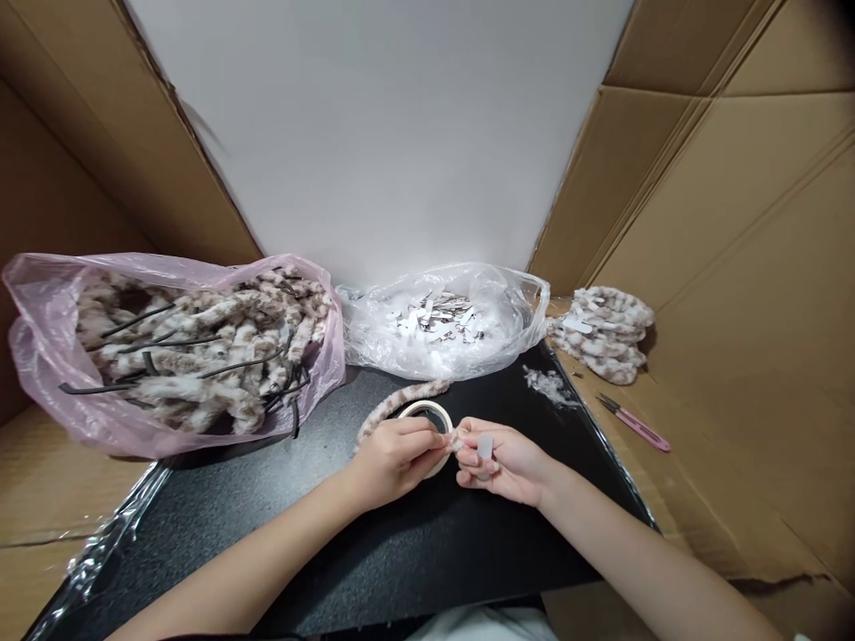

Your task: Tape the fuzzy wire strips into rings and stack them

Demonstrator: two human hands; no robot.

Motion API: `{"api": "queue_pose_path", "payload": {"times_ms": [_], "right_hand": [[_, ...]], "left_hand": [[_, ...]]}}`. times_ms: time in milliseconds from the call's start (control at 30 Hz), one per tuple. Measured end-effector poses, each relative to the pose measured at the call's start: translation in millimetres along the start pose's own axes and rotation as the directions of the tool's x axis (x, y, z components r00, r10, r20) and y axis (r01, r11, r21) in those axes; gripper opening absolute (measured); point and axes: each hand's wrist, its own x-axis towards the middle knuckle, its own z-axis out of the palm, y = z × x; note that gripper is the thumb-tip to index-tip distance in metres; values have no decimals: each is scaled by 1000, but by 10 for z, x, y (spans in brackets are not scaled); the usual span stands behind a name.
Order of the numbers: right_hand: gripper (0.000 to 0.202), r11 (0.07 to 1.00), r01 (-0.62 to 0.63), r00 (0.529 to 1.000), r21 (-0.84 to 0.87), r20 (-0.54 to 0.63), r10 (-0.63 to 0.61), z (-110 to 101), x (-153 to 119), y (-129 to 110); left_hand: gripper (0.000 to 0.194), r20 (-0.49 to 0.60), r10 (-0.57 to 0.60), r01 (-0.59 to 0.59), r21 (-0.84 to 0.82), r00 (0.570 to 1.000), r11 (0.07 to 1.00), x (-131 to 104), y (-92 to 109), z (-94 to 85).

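Note:
A spotted white-and-brown furry strip (395,405) curves over the black table and passes behind my left hand (399,458). Its small pale tip (457,442) appears between my two hands. The left fingers are closed in a pinch at this end, beside the tip. My right hand (513,465) meets them from the other side, its thumb and forefinger at the tip. A small translucent white tab (484,446) is held against the curled right fingers. A roll of cream tape (427,407) lies just behind the left hand, which partly covers it.
A pink plastic bag (40,285) full of furry strips with black cords stands left. Behind my hands lies a clear bag (374,334) with white tags. At right are bundled furry strips (605,334), fluff (551,387) and pink-handled thread snips (638,425). Cardboard walls (748,223) enclose the sides.

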Motion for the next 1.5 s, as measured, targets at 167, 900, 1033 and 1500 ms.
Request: {"api": "queue_pose_path", "payload": {"times_ms": [167,900,1033,1500], "right_hand": [[30,977,134,987,-166,-63,-146,-56,-6,-40],[33,-178,-629,301,-757,-27,-953,-1610,-1272,-394],[36,-200,-697,342,-689,-75,-937,-1760,-1354,-398],[21,70,-367,69,-928,-102,-992,-1445,-1205,-381]], "left_hand": [[42,269,-504,563,-532,821,633,67,-9,36],[41,331,-687,582,-797,647,163,122,34,111],[36,269,-676,547,-804,686,235,121,58,115],[36,307,-545,458,-874,780,164,91,-12,137]]}}
